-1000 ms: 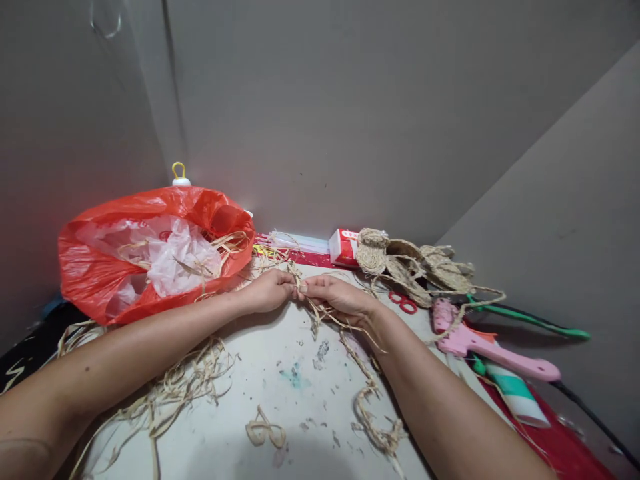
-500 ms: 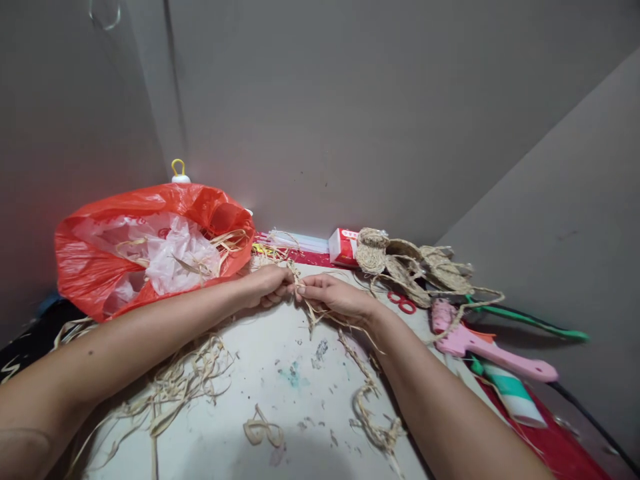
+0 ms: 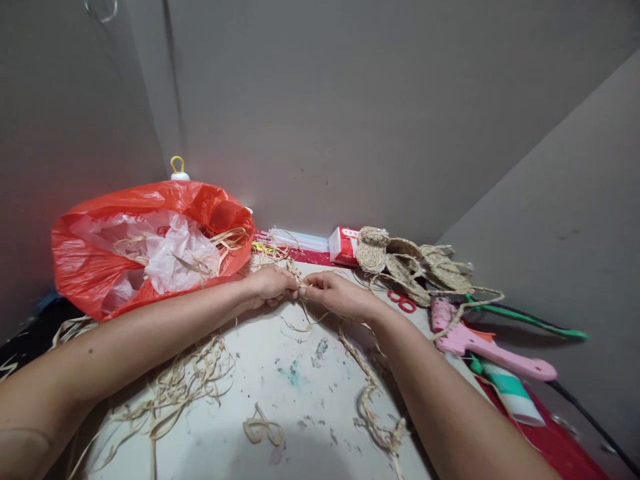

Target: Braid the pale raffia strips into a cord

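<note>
My left hand (image 3: 273, 284) and my right hand (image 3: 336, 293) meet at the far part of the white board, fingertips almost touching. Both are closed in a pinch on a thin braid of dry straw-like strands (image 3: 294, 269). Part of the braid sticks up behind the fingers, and loose strands (image 3: 305, 325) hang below them. The fingers hide the pinched spot. A longer braided cord (image 3: 367, 403) lies on the board beside my right forearm. Loose strands (image 3: 193, 373) are heaped under my left forearm, and a small curled strip (image 3: 263, 427) rests nearer to me.
A red plastic bag (image 3: 100, 250) with strands inside stands at the left. Along the right lie woven rope pieces (image 3: 395, 260), red-handled scissors (image 3: 401, 301), a pink glue gun (image 3: 493, 353) and a white-and-green roll (image 3: 515, 398). A red-and-white box (image 3: 343, 245) stands by the grey wall.
My hands have drawn closer together on the braid, the left shifting slightly right. The loose strands below the fingers have swung and now hang in a thinner loop.
</note>
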Available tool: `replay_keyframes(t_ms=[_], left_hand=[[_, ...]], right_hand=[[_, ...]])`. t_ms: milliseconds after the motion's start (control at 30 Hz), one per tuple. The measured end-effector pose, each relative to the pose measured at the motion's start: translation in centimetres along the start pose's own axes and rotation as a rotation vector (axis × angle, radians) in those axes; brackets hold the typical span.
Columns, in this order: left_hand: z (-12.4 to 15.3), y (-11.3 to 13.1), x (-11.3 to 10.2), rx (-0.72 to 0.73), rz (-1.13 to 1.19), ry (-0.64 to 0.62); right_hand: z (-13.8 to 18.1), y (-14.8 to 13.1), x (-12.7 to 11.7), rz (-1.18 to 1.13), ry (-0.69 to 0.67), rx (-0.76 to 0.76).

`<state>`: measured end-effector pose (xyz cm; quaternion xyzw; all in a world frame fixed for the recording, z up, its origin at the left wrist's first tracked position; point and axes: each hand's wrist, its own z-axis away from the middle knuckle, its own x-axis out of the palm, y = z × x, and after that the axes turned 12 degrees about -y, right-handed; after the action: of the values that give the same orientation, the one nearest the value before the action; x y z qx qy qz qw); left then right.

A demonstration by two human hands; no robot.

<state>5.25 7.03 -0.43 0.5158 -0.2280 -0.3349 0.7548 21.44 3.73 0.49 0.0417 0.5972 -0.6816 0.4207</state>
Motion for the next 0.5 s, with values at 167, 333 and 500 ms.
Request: replay_keyframes(t_ms=[167, 333, 500], left_hand=[[-0.1, -0.1, 0.5, 0.026, 0.043, 0.014], [0.2, 0.0, 0.6, 0.021, 0.172, 0.001], [0.2, -0.4, 0.5, 0.031, 0.314, -0.017]], right_hand=[[0.3, -0.6, -0.6, 0.126, 0.079, 0.087], [0.6, -2.3, 0.1, 0.17, 0.08, 0.118], [0.6, -3.1, 1.6, 0.278, 0.059, 0.144]])
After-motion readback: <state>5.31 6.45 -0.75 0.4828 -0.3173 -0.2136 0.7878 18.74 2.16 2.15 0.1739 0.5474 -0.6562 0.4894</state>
